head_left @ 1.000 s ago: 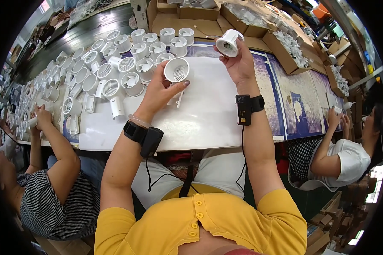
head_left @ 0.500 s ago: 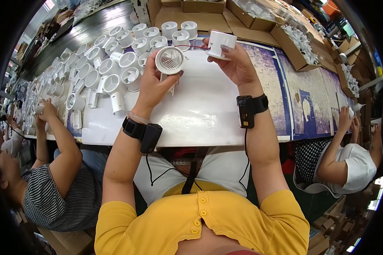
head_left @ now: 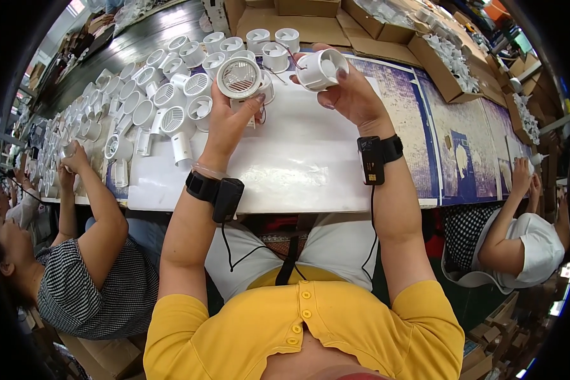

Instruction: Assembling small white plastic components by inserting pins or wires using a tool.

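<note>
My left hand [head_left: 228, 121] is closed around a white plastic housing with a round slatted grille [head_left: 239, 77], its grille turned up toward me. In my right hand [head_left: 359, 98] is a white cylindrical fan housing [head_left: 315, 72], held sideways so that the fan blades inside its open end show. A thin dark red wire runs from that housing toward the left. Both parts are held above the white sheet [head_left: 285, 152] on the table, apart from each other. Just beyond my left hand stand several similar white fan housings [head_left: 275, 56].
Many white housings and grilles [head_left: 133, 104] cover the table's left side. Cardboard boxes [head_left: 453, 85] with small white parts stand at the back right. A person in a checked top [head_left: 101, 288] works at my left, another in white [head_left: 519, 240] at my right.
My right hand has turned the fan housing, so its open end with the blades now shows. The grille housing in my left hand has shifted slightly left and tilted.
</note>
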A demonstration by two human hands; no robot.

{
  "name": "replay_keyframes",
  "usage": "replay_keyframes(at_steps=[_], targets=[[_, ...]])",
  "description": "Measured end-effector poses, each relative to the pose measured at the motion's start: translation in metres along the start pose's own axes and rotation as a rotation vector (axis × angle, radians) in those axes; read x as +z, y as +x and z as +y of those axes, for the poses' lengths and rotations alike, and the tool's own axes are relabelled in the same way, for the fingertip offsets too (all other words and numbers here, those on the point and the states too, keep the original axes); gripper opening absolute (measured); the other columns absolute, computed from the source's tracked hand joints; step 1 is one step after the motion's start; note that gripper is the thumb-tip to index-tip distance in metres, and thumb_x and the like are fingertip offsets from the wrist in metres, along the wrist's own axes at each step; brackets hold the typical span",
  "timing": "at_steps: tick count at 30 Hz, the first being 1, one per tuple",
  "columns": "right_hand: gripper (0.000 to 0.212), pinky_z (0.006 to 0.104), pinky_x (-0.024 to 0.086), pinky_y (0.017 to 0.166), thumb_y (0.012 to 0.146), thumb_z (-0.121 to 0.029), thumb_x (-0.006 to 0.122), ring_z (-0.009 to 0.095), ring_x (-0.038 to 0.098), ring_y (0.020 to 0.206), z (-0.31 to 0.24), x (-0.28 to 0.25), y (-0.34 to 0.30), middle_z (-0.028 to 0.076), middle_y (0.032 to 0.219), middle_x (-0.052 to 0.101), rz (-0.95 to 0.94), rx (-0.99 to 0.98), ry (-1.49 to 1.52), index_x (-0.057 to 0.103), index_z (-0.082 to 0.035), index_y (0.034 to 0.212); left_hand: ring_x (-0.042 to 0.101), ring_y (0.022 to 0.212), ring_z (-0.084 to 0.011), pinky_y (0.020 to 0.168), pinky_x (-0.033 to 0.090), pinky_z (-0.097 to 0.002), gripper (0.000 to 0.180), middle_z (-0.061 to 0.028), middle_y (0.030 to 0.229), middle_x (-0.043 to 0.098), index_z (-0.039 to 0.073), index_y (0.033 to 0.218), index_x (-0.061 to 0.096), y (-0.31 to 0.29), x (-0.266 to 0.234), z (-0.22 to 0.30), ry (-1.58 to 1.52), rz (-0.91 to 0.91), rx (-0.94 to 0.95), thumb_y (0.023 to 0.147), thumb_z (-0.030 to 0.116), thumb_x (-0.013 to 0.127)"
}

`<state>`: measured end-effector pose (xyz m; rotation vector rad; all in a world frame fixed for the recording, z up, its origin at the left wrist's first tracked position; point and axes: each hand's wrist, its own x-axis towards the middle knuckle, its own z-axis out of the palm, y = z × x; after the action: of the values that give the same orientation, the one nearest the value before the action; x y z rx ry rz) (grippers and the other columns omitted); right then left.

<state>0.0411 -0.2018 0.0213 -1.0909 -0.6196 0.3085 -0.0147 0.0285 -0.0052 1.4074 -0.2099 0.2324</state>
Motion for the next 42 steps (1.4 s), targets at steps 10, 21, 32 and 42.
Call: replay_keyframes(at_steps=[10, 21, 32, 42], targets=[[0.063, 0.0183, 0.042, 0.043, 0.088, -0.055, 0.050, 0.026, 0.062, 0.095, 0.011, 0.000, 0.005, 0.024, 0.123, 0.053, 0.062, 0.141, 0.485, 0.047, -0.007, 0.129, 0.058, 0.077, -0.0132, 0.058, 0.051, -0.0250, 0.067, -0.0110, 0.111, 0.052, 0.003, 0.134, 0.024, 0.000, -0.003, -0.006, 0.053, -0.021, 0.029, 0.079, 0.000, 0.063], [0.062, 0.0181, 0.040, 0.042, 0.089, -0.058, 0.046, 0.025, 0.062, 0.091, 0.011, -0.001, 0.006, 0.021, 0.115, 0.056, 0.069, 0.166, 0.602, 0.050, -0.008, 0.125, 0.058, 0.072, -0.0128, 0.057, 0.049, -0.0249, 0.059, -0.0101, 0.106, 0.054, 0.003, 0.129, 0.031, -0.003, 0.003, 0.002, 0.036, -0.051, -0.003, 0.078, -0.004, 0.060], [0.054, 0.0187, 0.037, 0.040, 0.092, -0.049, 0.044, 0.023, 0.061, 0.089, 0.012, -0.004, 0.008, 0.019, 0.116, 0.056, 0.110, 0.199, 0.648, 0.050, -0.007, 0.125, 0.057, 0.067, -0.0135, 0.054, 0.048, -0.0268, 0.053, -0.0102, 0.099, 0.057, 0.003, 0.125, 0.030, -0.002, 0.005, 0.008, -0.012, -0.078, -0.031, 0.081, -0.005, 0.057], [0.058, 0.0279, 0.045, 0.084, 0.082, -0.041, 0.060, 0.017, 0.056, 0.102, -0.003, 0.012, 0.002, 0.010, 0.116, 0.056, -0.001, 0.017, -0.065, 0.049, -0.006, 0.126, 0.059, 0.082, -0.0157, 0.064, 0.052, -0.0278, 0.061, -0.0113, 0.109, 0.054, 0.004, 0.131, 0.022, 0.001, 0.000, -0.003, 0.049, 0.024, 0.046, 0.083, -0.003, 0.059]])
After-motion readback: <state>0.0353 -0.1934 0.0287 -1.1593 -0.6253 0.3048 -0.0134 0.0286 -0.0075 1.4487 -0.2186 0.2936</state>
